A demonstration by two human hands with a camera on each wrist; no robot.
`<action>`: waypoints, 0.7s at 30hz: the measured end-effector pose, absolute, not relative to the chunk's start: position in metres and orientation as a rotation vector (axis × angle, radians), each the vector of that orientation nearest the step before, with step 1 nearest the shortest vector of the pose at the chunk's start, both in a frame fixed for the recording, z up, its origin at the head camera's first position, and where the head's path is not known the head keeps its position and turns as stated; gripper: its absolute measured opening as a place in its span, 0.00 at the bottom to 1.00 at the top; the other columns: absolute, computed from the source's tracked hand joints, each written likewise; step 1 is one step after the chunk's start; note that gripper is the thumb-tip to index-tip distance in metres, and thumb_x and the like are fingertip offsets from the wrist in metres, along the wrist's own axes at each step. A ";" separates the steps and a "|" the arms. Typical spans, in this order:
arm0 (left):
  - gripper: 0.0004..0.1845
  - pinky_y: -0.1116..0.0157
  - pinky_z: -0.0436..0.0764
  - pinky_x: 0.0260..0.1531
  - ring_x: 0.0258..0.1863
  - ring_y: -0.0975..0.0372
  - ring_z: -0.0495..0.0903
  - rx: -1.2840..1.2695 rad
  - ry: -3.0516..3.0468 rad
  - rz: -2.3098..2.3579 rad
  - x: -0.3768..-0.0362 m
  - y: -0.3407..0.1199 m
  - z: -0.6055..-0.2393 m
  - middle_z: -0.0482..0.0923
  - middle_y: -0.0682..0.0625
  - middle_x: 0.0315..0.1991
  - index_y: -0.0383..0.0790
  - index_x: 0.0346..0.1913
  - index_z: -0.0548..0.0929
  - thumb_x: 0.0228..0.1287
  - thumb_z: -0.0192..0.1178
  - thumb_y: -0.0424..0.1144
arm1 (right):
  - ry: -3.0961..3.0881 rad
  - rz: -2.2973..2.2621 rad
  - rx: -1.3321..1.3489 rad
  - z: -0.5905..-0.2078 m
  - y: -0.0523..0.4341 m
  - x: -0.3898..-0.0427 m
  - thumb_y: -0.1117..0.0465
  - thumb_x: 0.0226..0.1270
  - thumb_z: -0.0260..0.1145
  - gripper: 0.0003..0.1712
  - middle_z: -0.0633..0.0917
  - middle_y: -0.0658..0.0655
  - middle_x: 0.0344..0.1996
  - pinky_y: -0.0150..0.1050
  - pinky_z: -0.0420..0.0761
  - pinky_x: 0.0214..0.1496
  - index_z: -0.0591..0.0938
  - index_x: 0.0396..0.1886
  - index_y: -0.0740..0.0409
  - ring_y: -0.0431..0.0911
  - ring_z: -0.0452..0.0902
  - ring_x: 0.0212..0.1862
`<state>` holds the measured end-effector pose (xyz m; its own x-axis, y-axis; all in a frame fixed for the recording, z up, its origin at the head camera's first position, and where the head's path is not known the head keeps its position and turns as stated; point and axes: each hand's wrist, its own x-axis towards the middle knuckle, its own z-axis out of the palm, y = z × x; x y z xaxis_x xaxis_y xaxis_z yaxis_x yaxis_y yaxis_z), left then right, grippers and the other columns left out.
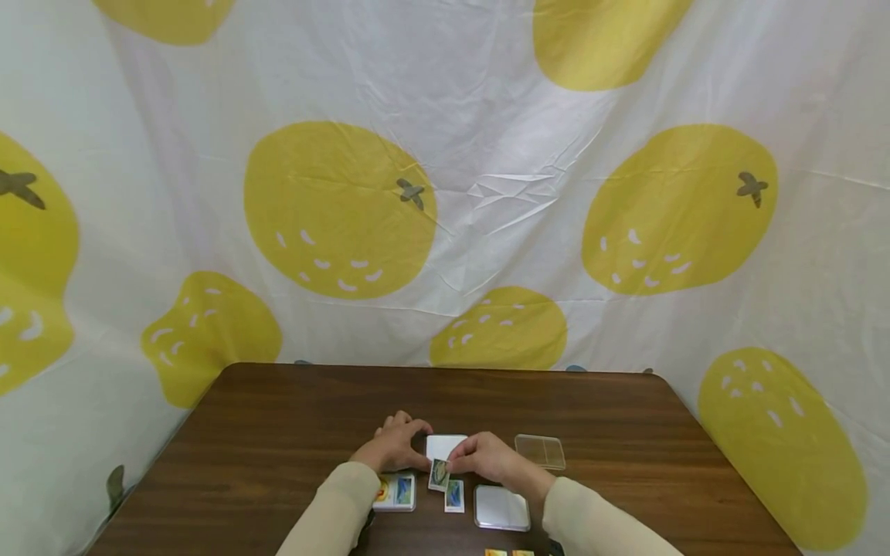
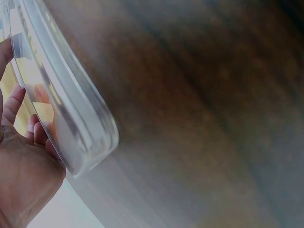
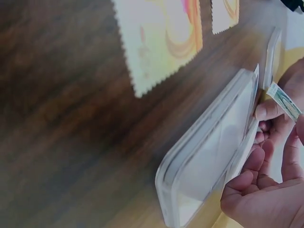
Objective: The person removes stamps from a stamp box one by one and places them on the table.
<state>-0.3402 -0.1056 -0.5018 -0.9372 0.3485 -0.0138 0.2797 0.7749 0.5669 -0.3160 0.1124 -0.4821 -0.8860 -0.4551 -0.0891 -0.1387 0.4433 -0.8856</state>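
Note:
Both hands meet at the near middle of the brown table (image 1: 278,417). My right hand (image 1: 487,457) pinches a small picture card (image 1: 439,473) between thumb and finger; the right wrist view shows that card (image 3: 283,100) edge-on beside a tilted clear plastic case (image 3: 209,152), with my right hand's fingers (image 3: 266,190) curled behind it. In the head view that case (image 1: 445,445) shows white between the hands. My left hand (image 1: 392,448) curls against its left edge. Seen from the left wrist, the left hand's fingers (image 2: 23,175) lie behind the clear case wall (image 2: 66,109).
A stack of picture cards (image 1: 396,492) lies by my left wrist and a single card (image 1: 455,496) beside it. A white case (image 1: 501,507) sits near my right wrist, a clear lid (image 1: 540,451) further right. Two zigzag-edged cards (image 3: 161,38) lie nearby. A lemon-print sheet (image 1: 445,193) hangs behind.

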 end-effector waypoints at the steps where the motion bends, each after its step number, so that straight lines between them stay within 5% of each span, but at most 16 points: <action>1: 0.28 0.46 0.65 0.53 0.52 0.48 0.65 0.508 2.848 0.883 -0.340 -0.106 -0.502 0.66 0.44 0.52 0.49 0.53 0.80 0.47 0.76 0.48 | 2.374 -1.417 -0.503 -0.483 0.111 -0.315 0.63 0.59 0.74 0.09 0.84 0.48 0.28 0.37 0.72 0.42 0.87 0.32 0.66 0.40 0.74 0.36; 21: 0.29 0.47 0.66 0.53 0.53 0.47 0.65 0.507 2.838 0.880 -0.341 -0.106 -0.502 0.67 0.42 0.54 0.48 0.55 0.80 0.49 0.76 0.51 | 2.431 -1.357 -0.609 -0.493 0.100 -0.306 0.65 0.55 0.75 0.07 0.83 0.47 0.21 0.33 0.70 0.32 0.86 0.26 0.65 0.37 0.72 0.29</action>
